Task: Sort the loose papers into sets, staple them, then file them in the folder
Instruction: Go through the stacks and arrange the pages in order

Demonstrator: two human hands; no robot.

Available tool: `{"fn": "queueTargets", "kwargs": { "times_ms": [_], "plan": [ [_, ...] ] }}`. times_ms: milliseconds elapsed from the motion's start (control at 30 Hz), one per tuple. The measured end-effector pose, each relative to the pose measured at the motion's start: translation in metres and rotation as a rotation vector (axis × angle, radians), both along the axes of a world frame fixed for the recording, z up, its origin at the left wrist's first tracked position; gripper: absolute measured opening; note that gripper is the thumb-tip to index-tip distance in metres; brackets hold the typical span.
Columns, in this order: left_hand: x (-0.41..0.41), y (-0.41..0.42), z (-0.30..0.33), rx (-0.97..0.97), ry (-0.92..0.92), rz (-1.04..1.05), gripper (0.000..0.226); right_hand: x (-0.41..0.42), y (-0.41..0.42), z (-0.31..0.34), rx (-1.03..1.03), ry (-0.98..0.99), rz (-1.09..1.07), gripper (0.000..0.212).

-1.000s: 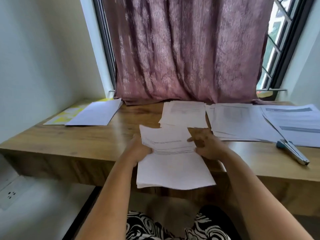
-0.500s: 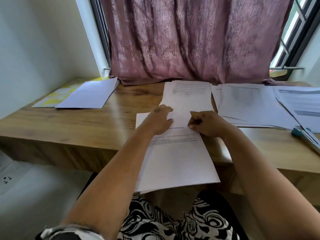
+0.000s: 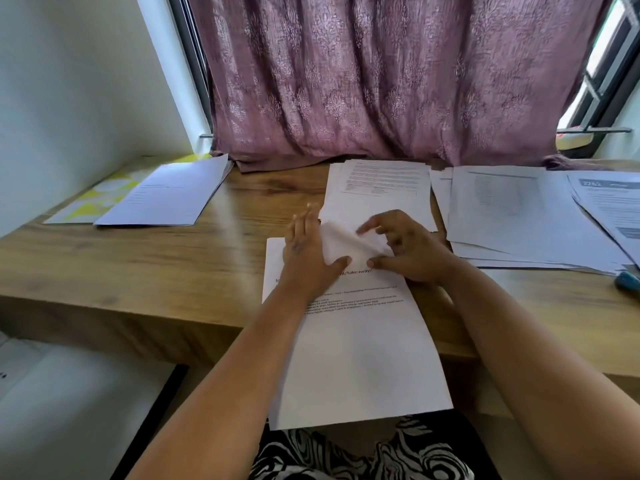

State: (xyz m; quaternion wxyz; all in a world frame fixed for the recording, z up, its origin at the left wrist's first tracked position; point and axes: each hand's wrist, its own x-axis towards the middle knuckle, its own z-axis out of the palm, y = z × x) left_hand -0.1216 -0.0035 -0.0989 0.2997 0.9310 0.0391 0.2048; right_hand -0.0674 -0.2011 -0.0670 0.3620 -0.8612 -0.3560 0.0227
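Nearest to the person, a set of papers (image 3: 349, 341) lies on the worktop (image 3: 166, 271), and its near end hangs over the edge above the lap, probably so that the far end comes easily under the hands. The left hand (image 3: 304, 258) rests on the far part of this set; its fingers are straight and close together, and the thumb goes under a lifted, blurred sheet (image 3: 346, 244). The right hand (image 3: 412, 251) has curled fingers and seems to pinch the same sheet at its right side. I judge that she is turning or separating the top page to check which set it belongs to.

Just behind the hands lies a second stack (image 3: 381, 188), touching or a little under the lifted sheet; I cannot tell which. To the right are more spread papers (image 3: 519, 209), and at the right edge a blue object (image 3: 627, 280), maybe the stapler, is only partly visible. Far to the left, well apart, a white bundle (image 3: 166, 195) lies on a yellow folder (image 3: 100, 199), so some filing may be done already. A curtain (image 3: 381, 81) hangs behind.
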Motion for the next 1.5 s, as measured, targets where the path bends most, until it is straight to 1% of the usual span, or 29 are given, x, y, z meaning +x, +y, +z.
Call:
{"fn": "queueTargets", "kwargs": {
  "times_ms": [33,67,167,233,267,300,333,367,400,433,533,600,700,767,833,867,933,967,1000,1033,1067,1133,1233,1300,1333,1400,1433,1467,1500],
  "plan": [
    [0.0,0.002,0.0,-0.007,-0.021,0.007,0.1,-0.004,-0.001,0.005,0.132,0.123,0.032,0.051],
    [0.001,0.003,0.001,-0.012,-0.048,0.0,0.095,-0.007,-0.003,0.009,0.231,0.248,0.06,0.056],
    [0.001,0.008,0.003,0.001,-0.16,-0.048,0.063,-0.007,-0.008,0.017,0.313,0.464,0.125,0.051],
    [0.002,0.009,0.002,0.007,-0.227,-0.062,0.041,-0.004,-0.009,0.017,0.36,0.538,0.1,0.041],
    [0.003,0.009,0.001,0.001,-0.243,-0.061,0.03,-0.003,-0.008,0.015,0.392,0.525,0.044,0.038],
    [0.003,0.01,0.0,-0.007,-0.245,-0.059,0.024,0.001,-0.008,0.011,0.386,0.429,-0.055,0.036],
    [0.004,0.011,-0.002,-0.013,-0.236,-0.063,0.024,0.006,-0.009,0.006,0.312,0.25,-0.174,0.036],
    [0.004,0.012,-0.003,-0.023,-0.225,-0.072,0.026,0.012,-0.01,0.002,0.177,0.05,-0.257,0.035],
    [0.003,0.013,-0.003,-0.034,-0.22,-0.084,0.027,0.017,-0.011,-0.002,0.041,-0.086,-0.279,0.035],
    [0.003,0.014,-0.004,-0.049,-0.221,-0.1,0.028,0.02,-0.011,-0.005,-0.071,-0.122,-0.266,0.035],
    [0.002,0.015,-0.003,-0.067,-0.219,-0.137,0.026,0.018,-0.008,-0.008,-0.38,-0.067,-0.18,0.05],
    [0.004,0.015,-0.004,-0.062,-0.213,-0.137,0.027,0.014,-0.004,-0.006,-0.475,-0.073,-0.165,0.054],
    [0.005,0.016,-0.003,-0.037,-0.234,-0.137,0.031,0.01,-0.002,-0.003,-0.41,-0.083,-0.132,0.046],
    [0.006,0.016,-0.004,-0.038,-0.256,-0.156,0.029,0.008,-0.001,-0.003,-0.183,-0.073,-0.046,0.039],
    [0.008,0.018,-0.005,-0.023,-0.272,-0.183,0.03,0.003,-0.002,0.001,0.093,0.069,0.024,0.051],
    [0.01,0.019,-0.006,-0.014,-0.271,-0.197,0.031,0.0,-0.001,0.004,0.174,0.157,0.025,0.06],
    [0.009,0.02,-0.005,-0.045,-0.277,-0.223,0.028,0.0,0.0,0.005,0.179,0.203,-0.083,0.081],
    [0.008,0.019,-0.003,-0.071,-0.307,-0.231,0.021,0.002,0.0,0.003,0.126,0.201,-0.152,0.088],
    [0.007,0.019,-0.001,-0.1,-0.352,-0.23,0.013,0.003,-0.001,0.002,0.06,0.214,-0.193,0.087],
    [0.005,0.017,0.001,-0.127,-0.393,-0.219,0.011,0.005,-0.002,0.002,0.005,0.243,-0.2,0.076],
    [0.004,0.016,0.003,-0.152,-0.424,-0.203,0.01,0.006,-0.004,0.002,-0.018,0.268,-0.194,0.058],
    [0.001,0.015,0.01,-0.176,-0.465,-0.159,0.004,0.003,-0.004,0.005,0.1,0.272,-0.203,0.025],
    [0.005,0.018,0.017,-0.149,-0.524,-0.131,0.013,0.002,-0.003,0.007,0.406,0.192,-0.381,0.018],
    [0.008,0.022,0.023,-0.089,-0.544,-0.09,0.013,0.005,-0.011,0.011,0.504,0.17,-0.502,0.02],
    [0.01,0.024,0.026,-0.091,-0.535,-0.074,0.014,0.005,-0.017,0.014,0.487,0.232,-0.511,0.031],
    [0.01,0.026,0.027,-0.145,-0.523,-0.063,0.019,0.002,-0.033,0.02,0.289,0.469,-0.444,0.059],
    [0.01,0.026,0.025,-0.169,-0.521,-0.051,0.02,-0.002,-0.04,0.021,0.152,0.568,-0.394,0.061],
    [0.011,0.026,0.022,-0.181,-0.517,-0.035,0.02,-0.007,-0.044,0.022,0.042,0.614,-0.36,0.053],
    [0.012,0.026,0.02,-0.186,-0.503,-0.024,0.018,-0.01,-0.045,0.025,-0.029,0.59,-0.376,0.042]
  ]
}}
